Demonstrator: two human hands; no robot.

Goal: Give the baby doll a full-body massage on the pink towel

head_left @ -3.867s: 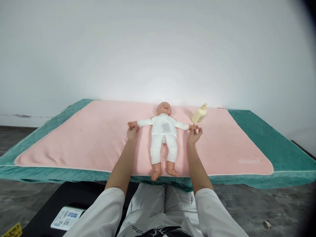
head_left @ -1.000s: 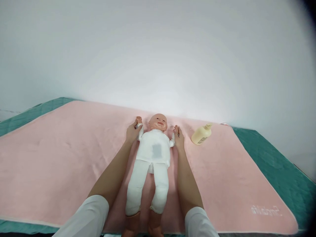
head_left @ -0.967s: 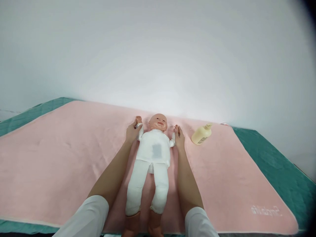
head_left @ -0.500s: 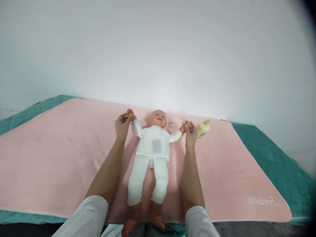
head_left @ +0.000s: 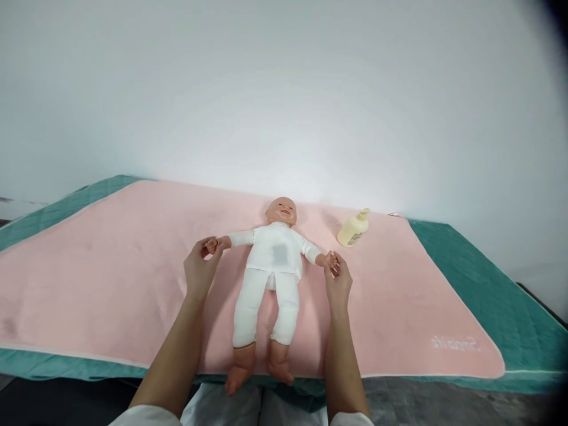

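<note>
A baby doll [head_left: 275, 254] in a white top and white leggings lies on its back on a pink mat [head_left: 133, 266], head toward the wall, bare feet at the near edge. My left hand [head_left: 202, 265] holds the doll's hand on the left side between thumb and fingers. On the right side, my right hand [head_left: 338, 277] pinches the doll's other hand. Both doll arms are spread outward, the right one angled slightly down. A grey patch shows on the doll's top.
A pale yellow pump bottle [head_left: 352, 229] stands on the mat beyond my right hand. Green quilted cloth [head_left: 501, 296] shows under the mat at both sides and along the near edge. A plain pale wall [head_left: 284, 94] rises behind.
Both my hands have come down toward me with the doll's hands in them, so the doll's arms are lower. The left one has also moved outward. The view has shifted slightly.
</note>
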